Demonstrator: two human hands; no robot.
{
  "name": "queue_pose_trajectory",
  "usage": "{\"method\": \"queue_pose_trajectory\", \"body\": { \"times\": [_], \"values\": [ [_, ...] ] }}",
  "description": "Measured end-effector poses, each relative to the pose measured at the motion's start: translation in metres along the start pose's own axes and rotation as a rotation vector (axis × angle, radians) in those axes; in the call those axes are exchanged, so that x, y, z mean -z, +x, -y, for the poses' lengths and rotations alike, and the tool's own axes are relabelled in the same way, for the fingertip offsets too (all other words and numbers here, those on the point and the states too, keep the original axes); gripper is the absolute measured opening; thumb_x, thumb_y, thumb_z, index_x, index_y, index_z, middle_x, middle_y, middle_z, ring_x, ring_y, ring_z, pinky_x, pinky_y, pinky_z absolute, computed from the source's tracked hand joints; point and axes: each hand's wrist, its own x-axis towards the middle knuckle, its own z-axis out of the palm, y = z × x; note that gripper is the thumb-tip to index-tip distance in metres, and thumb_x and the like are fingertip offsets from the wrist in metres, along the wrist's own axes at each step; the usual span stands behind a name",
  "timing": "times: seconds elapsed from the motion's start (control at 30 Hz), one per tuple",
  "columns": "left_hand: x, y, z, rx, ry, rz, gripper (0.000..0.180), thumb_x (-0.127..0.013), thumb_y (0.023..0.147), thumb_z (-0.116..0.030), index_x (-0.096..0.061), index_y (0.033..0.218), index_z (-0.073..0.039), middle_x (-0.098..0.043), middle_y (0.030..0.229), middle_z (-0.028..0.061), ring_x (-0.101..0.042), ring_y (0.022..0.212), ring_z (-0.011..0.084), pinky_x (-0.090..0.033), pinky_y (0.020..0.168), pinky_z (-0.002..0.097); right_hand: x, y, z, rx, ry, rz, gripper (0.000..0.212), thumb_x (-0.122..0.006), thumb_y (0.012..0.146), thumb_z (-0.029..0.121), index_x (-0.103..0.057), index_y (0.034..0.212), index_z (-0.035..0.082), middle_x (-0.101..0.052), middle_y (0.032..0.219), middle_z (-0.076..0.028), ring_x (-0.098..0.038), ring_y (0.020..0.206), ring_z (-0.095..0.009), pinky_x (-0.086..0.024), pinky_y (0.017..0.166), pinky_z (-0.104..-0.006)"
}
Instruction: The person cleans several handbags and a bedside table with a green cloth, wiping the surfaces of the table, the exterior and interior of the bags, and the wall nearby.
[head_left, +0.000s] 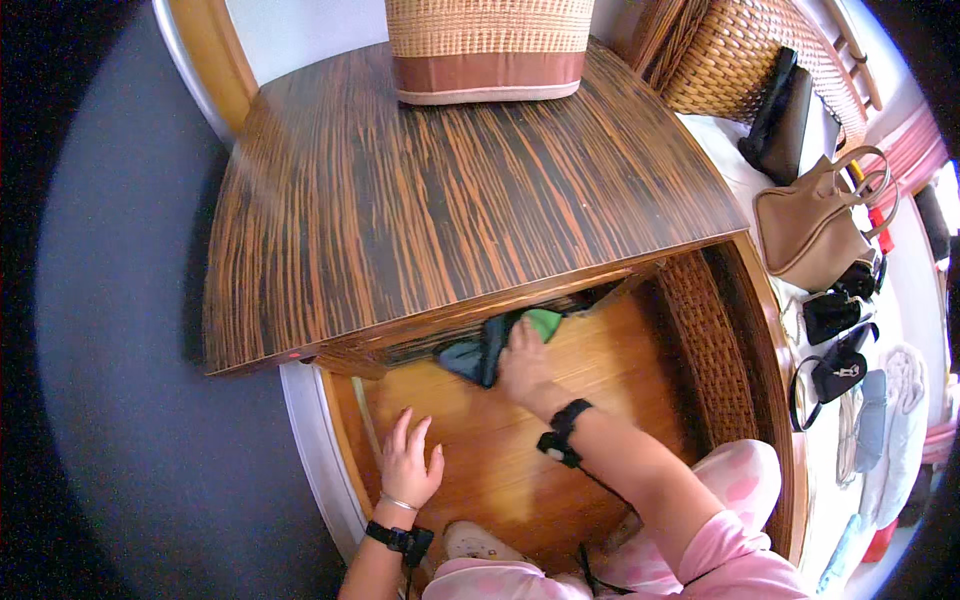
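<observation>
My right hand (pixel 523 368) reaches down under the front edge of the wood-grain tabletop (pixel 460 200). Its fingers are closed on a soft-looking dark blue and green item (pixel 462 360), whose exact kind I cannot make out. The green part (pixel 543 322) shows just beyond the fingertips, and the hand is a little blurred. My left hand (pixel 408 465) hangs over the wooden floor (pixel 460 430), holding nothing, its fingers apart. The space deeper under the tabletop is mostly hidden.
On the tabletop stands a woven basket (pixel 488 50) with a brown band. To the right, a white surface carries a tan handbag (pixel 810 225), small black bags (pixel 840 370) and folded cloths (pixel 895 430). A woven side panel (pixel 700 350) borders the floor; a dark wall (pixel 120 300) fills the left.
</observation>
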Motion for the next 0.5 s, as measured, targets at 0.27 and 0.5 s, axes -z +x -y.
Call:
{"method": "queue_pose_trajectory", "body": {
  "times": [0.27,0.5],
  "values": [
    [-0.025,0.022,-0.001,0.124,0.026,0.067,0.061,-0.063,0.09,-0.019,-0.04,0.144,-0.005,-0.033,0.149,0.0271,-0.042,0.132,0.0469,-0.041,0.105,0.0515,0.053,-0.003,0.062,0.378,0.196,0.119,0.047,-0.044,0.098,0.025,-0.05,0.14,0.004,-0.023,0.16,-0.02,-0.02,0.147,-0.045,-0.017,0.121,-0.0509],
    [-0.039,0.039,0.002,0.162,-0.126,-0.017,0.065,-0.063,0.09,-0.02,-0.034,0.147,-0.007,-0.032,0.15,0.0294,-0.041,0.133,0.0482,-0.043,0.105,0.0482,-0.002,0.006,-0.027,0.125,0.051,-0.052,0.065,-0.062,0.086,0.025,-0.041,0.146,0.013,-0.021,0.159,-0.026,-0.022,0.144,-0.05,-0.018,0.119,-0.0557]
  ]
}}
